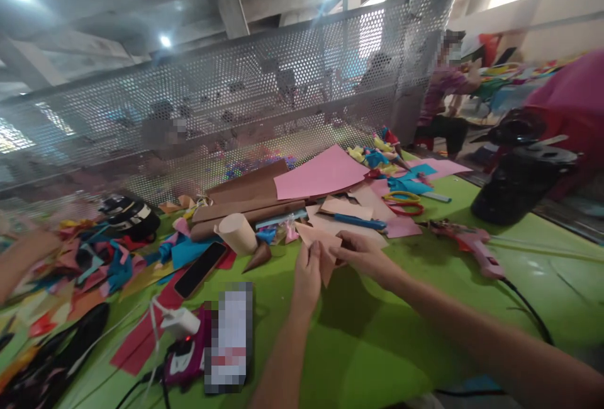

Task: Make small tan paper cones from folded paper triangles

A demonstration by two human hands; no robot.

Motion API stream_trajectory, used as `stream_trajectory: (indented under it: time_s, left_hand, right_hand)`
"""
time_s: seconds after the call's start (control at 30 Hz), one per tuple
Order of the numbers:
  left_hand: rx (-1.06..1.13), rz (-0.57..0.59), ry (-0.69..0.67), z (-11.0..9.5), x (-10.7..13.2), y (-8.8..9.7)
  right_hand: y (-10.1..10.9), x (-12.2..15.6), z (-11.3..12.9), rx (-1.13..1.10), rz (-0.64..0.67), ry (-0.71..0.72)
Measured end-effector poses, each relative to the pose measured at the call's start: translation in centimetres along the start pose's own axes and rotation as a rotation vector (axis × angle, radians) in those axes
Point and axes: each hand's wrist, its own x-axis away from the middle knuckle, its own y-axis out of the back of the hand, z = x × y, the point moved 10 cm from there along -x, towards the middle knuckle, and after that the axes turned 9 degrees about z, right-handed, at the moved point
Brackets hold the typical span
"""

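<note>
2 hands (307,267) (361,255) pinch paper (324,237) (peach-coloured).

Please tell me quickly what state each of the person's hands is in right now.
Left hand: closed, pinching the peach paper.
Right hand: closed, fingers curled, holding the same paper's other side.
</note>
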Motion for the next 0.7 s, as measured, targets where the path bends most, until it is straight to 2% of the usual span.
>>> stream_trajectory:
  time_s: [0.13,0.27,0.53,0.6,0.7]
  left_hand:
    - [-0.059,0.036,-0.016,-0.8,0.1,-0.3]
    - [-0.069,0.036,-0.006,-1.5,0.5,-0.6]
    - [-0.166,0.043,-0.03,-1.0,0.2,-0.8]
    - [-0.214,0.063,-0.032,-0.8,0.1,-1.0]
    - [-0.278,0.121,-0.038,-0.9,0.2,-1.8]
  right_hand:
    - [1.0,0.3,0.9,0.044,-0.044,0.022]
    - [1.2,0.3,0.4,0.049,-0.037,0.004]
    - [1.0,0.4,0.6,0.128,0.007,0.006]
    - [1.3,0.5,1.2,0.167,-0.028,0.045]
    - [2.6,0.9,2.1,0.221,-0.163,0.127]
